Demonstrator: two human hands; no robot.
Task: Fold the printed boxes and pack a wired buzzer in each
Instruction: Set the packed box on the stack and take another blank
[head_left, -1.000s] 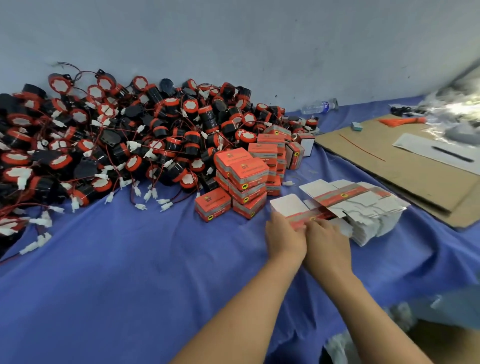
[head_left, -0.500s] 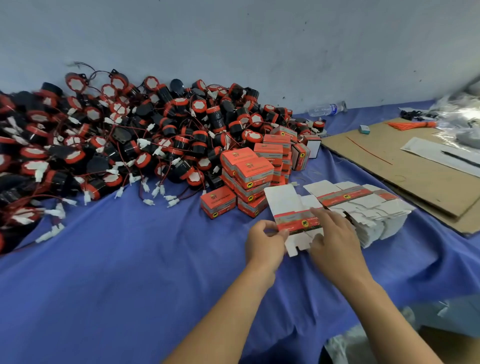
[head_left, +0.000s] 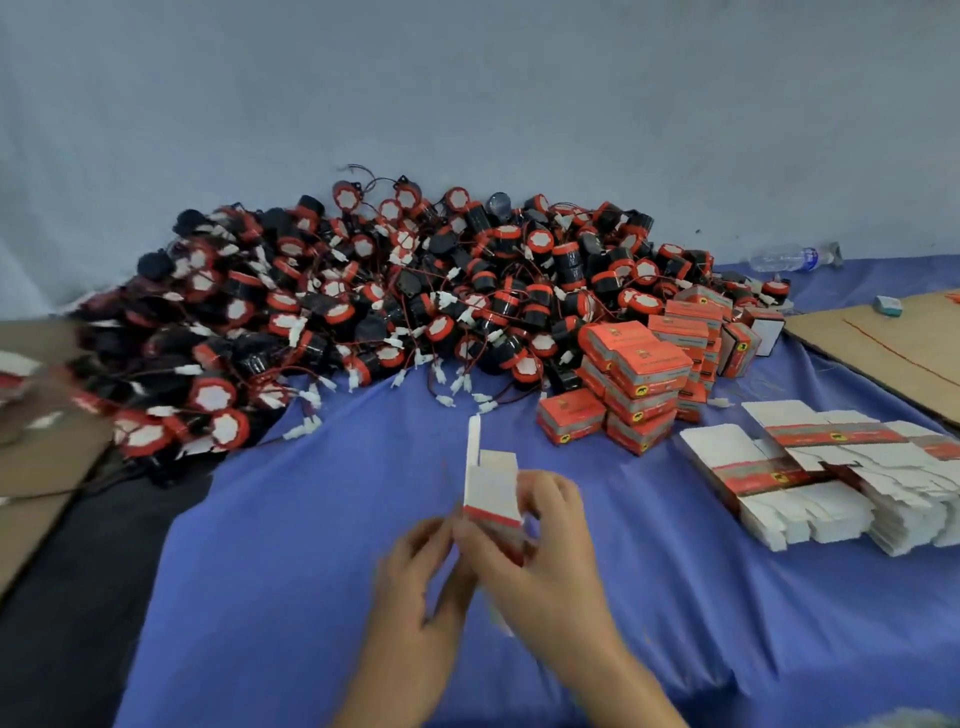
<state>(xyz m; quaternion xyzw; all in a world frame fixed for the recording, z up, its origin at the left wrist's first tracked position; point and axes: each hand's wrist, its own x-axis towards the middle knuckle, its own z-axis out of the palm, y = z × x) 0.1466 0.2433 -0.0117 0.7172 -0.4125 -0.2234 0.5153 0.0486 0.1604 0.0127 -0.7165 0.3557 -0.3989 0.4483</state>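
At the far left edge a sheet of brown cardboard (head_left: 36, 467) lies on the bench, blurred. Beside it, against the grey wall (head_left: 467, 93), spreads a big heap of wired buzzers (head_left: 395, 301), black bodies with red rims and white faces, their thin red wires and white plugs trailing onto the blue cloth (head_left: 291, 561) that covers the bench.

In the middle foreground the left hand (head_left: 421, 577) and the right hand (head_left: 545, 561) meet around a half-folded box (head_left: 491, 493), held just above the cloth. The box is white with an orange band, and one white flap stands up at its far end. The right hand's fingers (head_left: 558, 491) are wrapped around the box's right side, clamped on it; the left hand's fingers touch its lower left edge, though motion blur hides how firmly they pinch.

Right of the heap sits a stack of finished orange boxes (head_left: 639, 384), touching the buzzers. Further right, a fanned pile of flat box blanks (head_left: 810, 478) lies near the bench's edge. Behind it are a second cardboard sheet (head_left: 883, 343) and, by the wall, a plastic bottle (head_left: 784, 257) on its side.
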